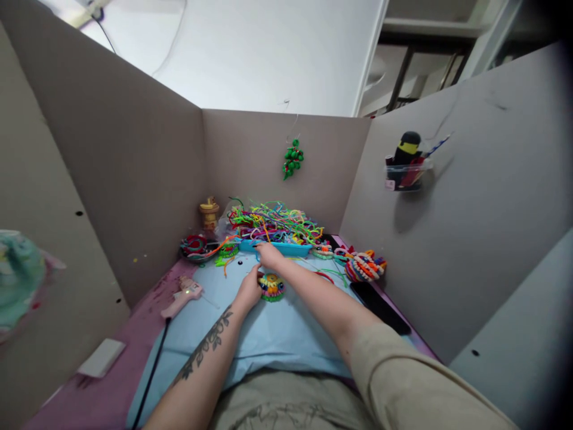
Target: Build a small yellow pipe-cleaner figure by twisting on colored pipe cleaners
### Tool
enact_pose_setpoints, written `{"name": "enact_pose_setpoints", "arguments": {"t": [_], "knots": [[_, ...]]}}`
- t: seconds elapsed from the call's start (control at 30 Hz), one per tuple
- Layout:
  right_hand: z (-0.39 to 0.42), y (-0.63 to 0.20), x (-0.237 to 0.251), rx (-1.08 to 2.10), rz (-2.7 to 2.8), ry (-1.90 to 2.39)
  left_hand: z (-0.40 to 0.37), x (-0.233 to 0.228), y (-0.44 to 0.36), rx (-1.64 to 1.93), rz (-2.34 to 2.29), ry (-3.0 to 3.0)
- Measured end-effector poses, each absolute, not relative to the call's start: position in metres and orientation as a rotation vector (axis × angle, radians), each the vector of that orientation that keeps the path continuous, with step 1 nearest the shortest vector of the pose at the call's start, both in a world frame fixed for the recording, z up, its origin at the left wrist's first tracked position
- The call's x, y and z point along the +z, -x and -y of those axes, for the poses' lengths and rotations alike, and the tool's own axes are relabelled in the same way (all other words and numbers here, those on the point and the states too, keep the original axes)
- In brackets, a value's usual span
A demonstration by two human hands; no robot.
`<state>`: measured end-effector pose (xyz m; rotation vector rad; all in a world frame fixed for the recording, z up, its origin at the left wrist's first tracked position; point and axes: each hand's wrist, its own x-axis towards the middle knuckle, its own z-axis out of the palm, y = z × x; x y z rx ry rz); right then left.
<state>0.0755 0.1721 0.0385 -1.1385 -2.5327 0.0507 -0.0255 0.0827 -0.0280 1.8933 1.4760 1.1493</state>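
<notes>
A round piece of colourful braided cord [272, 288], with yellow, orange and green rows and dark eye-like dots, is at the middle of the light blue sheet. My left hand [250, 288] is closed at its left edge, the fingertips partly hidden. Just above, my right hand [270, 257] reaches across near the front of a blue tray [293, 249]. Its fingers are pinched together beside a small blue strand; whether they grip that strand is too small to make out. Loose, many-coloured cords [282, 221] are heaped in the tray.
On the left lie a pink glue gun [182, 300] with a black cable and a white block [101, 358]. A bowl of cord pieces [197, 248] stands farther back. To the right are a bundle of cords [364, 267] and a black phone-like slab [380, 307]. Grey panels enclose three sides.
</notes>
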Motion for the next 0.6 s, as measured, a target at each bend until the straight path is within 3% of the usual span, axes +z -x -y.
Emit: {"name": "enact_pose_setpoints", "arguments": {"t": [0.17, 0.43, 0.6], "knots": [[-0.164, -0.085, 0.044, -0.028, 2.623, 0.869, -0.083, -0.027, 0.025, 1.143, -1.482, -1.915], [-0.189, -0.175, 0.055, -0.222, 1.898, 1.531, -0.083, -0.03, 0.025, 1.104, -1.542, -1.897], [-0.21, -0.17, 0.055, -0.104, 2.014, 1.469, -0.081, -0.03, 0.024, 1.104, -1.527, -1.898]]}}
